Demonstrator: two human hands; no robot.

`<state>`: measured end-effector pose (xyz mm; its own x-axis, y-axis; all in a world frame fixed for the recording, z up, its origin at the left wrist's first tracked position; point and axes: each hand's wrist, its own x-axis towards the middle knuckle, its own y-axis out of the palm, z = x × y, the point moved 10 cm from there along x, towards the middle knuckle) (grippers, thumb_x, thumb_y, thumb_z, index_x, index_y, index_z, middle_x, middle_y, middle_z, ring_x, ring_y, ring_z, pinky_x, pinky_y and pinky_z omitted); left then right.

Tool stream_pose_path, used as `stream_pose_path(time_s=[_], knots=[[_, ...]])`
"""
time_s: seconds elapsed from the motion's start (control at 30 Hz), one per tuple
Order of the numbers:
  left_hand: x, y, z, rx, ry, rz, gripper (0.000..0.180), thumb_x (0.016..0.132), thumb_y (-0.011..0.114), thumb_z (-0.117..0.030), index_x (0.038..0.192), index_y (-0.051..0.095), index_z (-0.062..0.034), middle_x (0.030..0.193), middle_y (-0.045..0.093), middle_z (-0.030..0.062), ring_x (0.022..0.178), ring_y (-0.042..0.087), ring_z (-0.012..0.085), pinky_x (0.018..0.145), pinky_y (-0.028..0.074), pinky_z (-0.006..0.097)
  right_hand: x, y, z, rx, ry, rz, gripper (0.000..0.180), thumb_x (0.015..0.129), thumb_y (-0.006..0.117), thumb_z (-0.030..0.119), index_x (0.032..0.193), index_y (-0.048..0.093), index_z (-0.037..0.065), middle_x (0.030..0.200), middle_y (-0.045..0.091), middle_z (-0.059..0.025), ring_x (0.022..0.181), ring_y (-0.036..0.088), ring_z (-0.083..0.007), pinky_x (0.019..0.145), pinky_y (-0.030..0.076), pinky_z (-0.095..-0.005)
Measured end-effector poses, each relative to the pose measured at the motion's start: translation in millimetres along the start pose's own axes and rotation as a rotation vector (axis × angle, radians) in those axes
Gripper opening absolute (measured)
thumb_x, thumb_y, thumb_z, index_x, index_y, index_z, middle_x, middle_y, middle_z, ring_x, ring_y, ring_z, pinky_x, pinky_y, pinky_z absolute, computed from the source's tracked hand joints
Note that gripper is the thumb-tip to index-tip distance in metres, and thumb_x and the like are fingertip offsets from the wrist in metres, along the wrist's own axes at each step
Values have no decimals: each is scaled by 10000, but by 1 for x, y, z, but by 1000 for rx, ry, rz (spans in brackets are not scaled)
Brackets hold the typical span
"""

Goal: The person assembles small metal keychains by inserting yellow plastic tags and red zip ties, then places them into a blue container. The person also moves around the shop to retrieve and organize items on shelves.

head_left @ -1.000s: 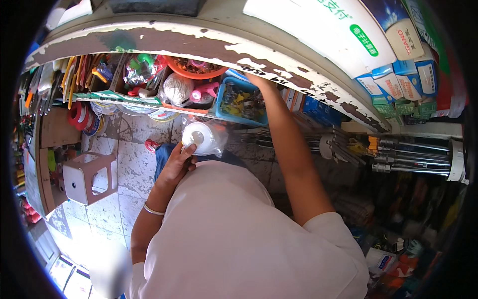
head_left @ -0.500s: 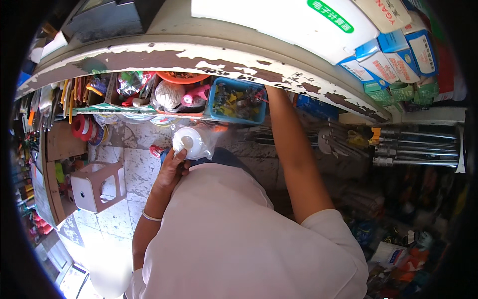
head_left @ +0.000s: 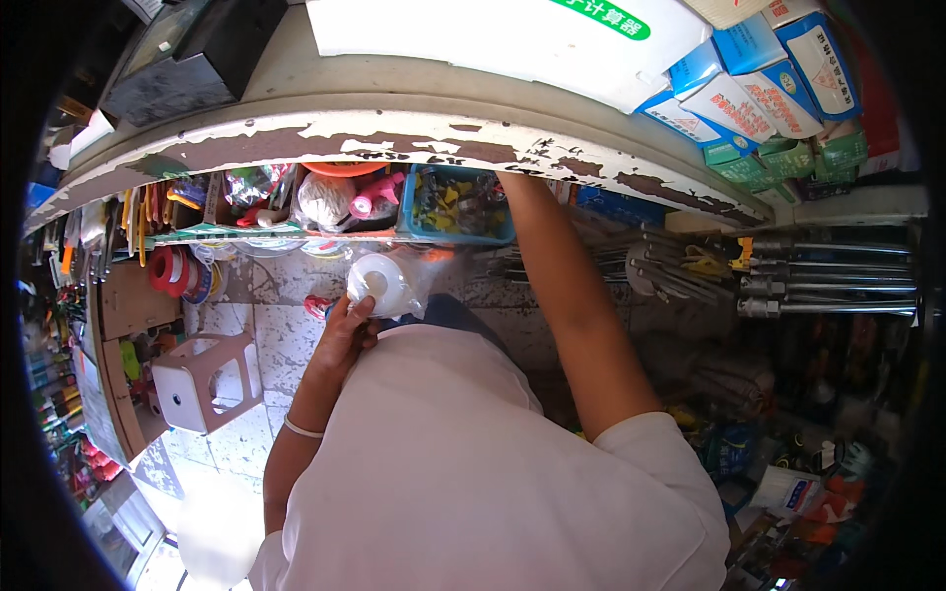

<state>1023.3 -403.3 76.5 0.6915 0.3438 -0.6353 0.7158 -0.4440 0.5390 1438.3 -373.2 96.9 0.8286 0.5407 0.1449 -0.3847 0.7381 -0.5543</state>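
At the far left we see rolls of tape (head_left: 169,269), red and white ones, too crowded to count, hanging beside a wooden cabinet (head_left: 126,300). Below them one white plastic stool (head_left: 202,382) stands on the tiled floor (head_left: 271,335).

Next comes our left hand (head_left: 345,330), raised in front of the chest, its fingers curled around one white roll (head_left: 379,283) wrapped in a clear plastic bag (head_left: 419,281); the thumb lies against the roll's face. One thin white bangle (head_left: 302,428) circles that wrist.

Above the roll runs one shelf (head_left: 296,234) under the peeling edge of a counter (head_left: 414,138). On it we count one orange bowl (head_left: 340,169), one pink bottle (head_left: 372,197) and one blue bin (head_left: 458,205) filled with small yellow and dark parts.

Our right arm (head_left: 576,315) reaches up to that blue bin; the right hand is hidden behind the counter edge, so we cannot tell whether it is open or what it holds.

Further right, three metal bars (head_left: 838,281) lie stacked on a rack, and blue and white boxes (head_left: 759,79) sit on the counter top.
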Motion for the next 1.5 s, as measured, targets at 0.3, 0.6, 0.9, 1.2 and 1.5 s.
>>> stream_pose_path(time_s=[0.3,0.6,0.9,1.2,1.5], knots=[[3,1,0,-71,16,9,400,851,692,-299,1142,493,-110,853,491,-40,658,441,50,506,344,186,5,-18,-11,43,3,-71,199,943,511,178,1065,586,40,963,644,-74,842,618,-160,745,493,-307],[3,5,-3,-83,26,50,415,844,697,-313,1139,492,-105,850,480,-38,667,444,47,513,362,184,2,-31,-20,102,23,-101,195,945,505,166,1065,585,35,973,640,-79,860,616,-168,769,493,-314],[9,4,-4,-97,38,71,370,859,672,-305,1119,498,-108,826,513,-34,650,445,45,492,335,176,3,-40,-21,170,37,-90,191,947,498,154,1065,584,30,983,637,-85,879,615,-176,793,493,-322],[12,5,0,-87,11,84,389,859,672,-325,1133,487,-121,836,511,-24,659,452,56,509,348,181,-6,-47,-19,280,56,-51,188,949,492,142,1064,583,25,992,633,-90,898,614,-184,817,493,-330],[12,5,-6,-96,16,81,438,851,680,-340,1159,462,-118,851,484,-23,666,458,65,514,361,191,-15,-34,0,642,103,-39,186,951,486,130,1064,583,19,1002,630,-96,916,612,-192,841,493,-337]])
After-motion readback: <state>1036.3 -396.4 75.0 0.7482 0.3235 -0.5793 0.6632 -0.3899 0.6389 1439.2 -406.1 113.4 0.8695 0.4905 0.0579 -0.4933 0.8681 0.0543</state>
